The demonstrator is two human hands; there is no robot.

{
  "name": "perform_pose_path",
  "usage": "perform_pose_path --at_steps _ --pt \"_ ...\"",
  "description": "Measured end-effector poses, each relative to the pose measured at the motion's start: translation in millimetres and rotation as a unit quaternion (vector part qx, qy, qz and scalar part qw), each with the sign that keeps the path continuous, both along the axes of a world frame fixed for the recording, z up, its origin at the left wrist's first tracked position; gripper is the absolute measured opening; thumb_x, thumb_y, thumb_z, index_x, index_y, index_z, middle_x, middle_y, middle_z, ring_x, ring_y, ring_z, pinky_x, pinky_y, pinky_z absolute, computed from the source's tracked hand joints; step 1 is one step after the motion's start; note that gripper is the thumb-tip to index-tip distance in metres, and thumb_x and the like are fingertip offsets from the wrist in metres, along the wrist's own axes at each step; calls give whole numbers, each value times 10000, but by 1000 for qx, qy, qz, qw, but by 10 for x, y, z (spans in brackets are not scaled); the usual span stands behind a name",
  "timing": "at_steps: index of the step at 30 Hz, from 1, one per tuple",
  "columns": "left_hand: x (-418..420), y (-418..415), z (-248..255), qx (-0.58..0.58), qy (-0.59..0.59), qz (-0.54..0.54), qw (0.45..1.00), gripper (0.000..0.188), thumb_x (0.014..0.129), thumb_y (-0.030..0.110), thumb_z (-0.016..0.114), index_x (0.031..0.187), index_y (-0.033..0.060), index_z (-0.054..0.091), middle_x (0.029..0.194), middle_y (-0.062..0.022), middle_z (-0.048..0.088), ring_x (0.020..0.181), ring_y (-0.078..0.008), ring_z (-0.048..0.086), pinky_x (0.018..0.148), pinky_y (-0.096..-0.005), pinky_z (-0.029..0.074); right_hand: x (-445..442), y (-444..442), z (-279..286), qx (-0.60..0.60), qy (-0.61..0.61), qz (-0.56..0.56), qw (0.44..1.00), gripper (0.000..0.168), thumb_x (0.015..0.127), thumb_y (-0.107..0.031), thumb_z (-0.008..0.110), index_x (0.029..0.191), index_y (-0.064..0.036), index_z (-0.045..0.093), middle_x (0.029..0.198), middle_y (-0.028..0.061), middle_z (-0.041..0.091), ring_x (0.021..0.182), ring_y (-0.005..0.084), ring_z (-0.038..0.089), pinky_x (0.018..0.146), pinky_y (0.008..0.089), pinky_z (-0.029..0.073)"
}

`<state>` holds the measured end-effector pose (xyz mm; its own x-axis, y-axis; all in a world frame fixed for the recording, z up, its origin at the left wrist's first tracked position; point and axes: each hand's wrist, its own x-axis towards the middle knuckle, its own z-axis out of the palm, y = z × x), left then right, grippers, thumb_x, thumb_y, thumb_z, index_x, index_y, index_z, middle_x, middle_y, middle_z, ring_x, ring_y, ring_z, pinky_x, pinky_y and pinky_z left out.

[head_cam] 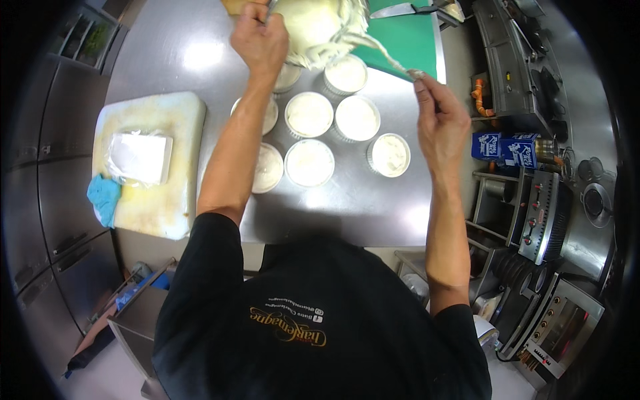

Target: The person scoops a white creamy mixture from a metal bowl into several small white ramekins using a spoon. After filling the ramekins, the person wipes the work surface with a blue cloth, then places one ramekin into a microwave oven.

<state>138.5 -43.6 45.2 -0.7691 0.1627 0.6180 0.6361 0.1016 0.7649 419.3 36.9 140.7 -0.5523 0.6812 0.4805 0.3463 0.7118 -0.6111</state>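
At the top of the view, a wide round mass of pale dough or cream (312,25) has a ragged, folded edge. My left hand (261,42) is closed at its left side, around a thin metal utensil (270,9) that is mostly hidden by the fingers. A pale, soft strip (382,49) stretches from the ragged edge to my right hand (440,112), which pinches its end between thumb and fingers. Below stand several white fluted ramekins filled with a pale mixture, among them a middle ramekin (309,114) and a right-hand ramekin (389,155). My left forearm partly covers some.
A green cutting board (405,42) with a knife (400,10) lies at upper right. On the steel table's (380,205) left, a thick white cutting board (182,130) bears a plastic-wrapped pale block (140,157) and a blue cloth (104,195). Cooking equipment (540,215) lines the right.
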Motion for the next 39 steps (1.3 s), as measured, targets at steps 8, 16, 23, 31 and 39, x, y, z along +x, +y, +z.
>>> perform_pose_path --at_steps 8,16,23,31,39 --pt "369 704 150 167 32 -156 973 234 773 -129 523 730 36 364 1045 -194 750 981 -164 698 674 -233 452 -143 327 -255 48 -80 -34 995 132 947 -153 692 1038 -98 770 824 128 694 717 321 671 659 416 519" --pt "401 968 54 197 45 -169 965 203 763 -123 524 726 21 386 794 -109 636 1023 -192 736 599 -261 451 -185 641 -575 -10 -71 -76 995 164 958 -190 680 1060 -99 769 901 141 733 784 332 696 700 410 531" --pt "454 1039 -43 134 9 -141 981 164 795 -65 544 896 57 503 930 -122 704 732 -178 534 696 -307 464 -202 573 -661 -109 -52 -38 992 196 955 -216 700 1091 -92 768 912 145 737 735 295 677 692 383 512" --pt "140 990 -61 78 12 -30 996 442 840 -65 503 1206 88 698 984 -101 697 829 -249 615 801 -364 498 197 384 -701 -19 -83 -17 996 157 934 -103 702 1075 -102 771 722 91 603 631 246 577 605 386 458" --pt "-369 2 353 167 27 -5 986 287 909 -17 509 1142 14 674 959 -111 645 852 -213 561 818 -383 479 284 170 -988 154 -104 -9 982 166 911 -87 707 1066 -113 761 740 80 593 698 275 607 611 414 480"
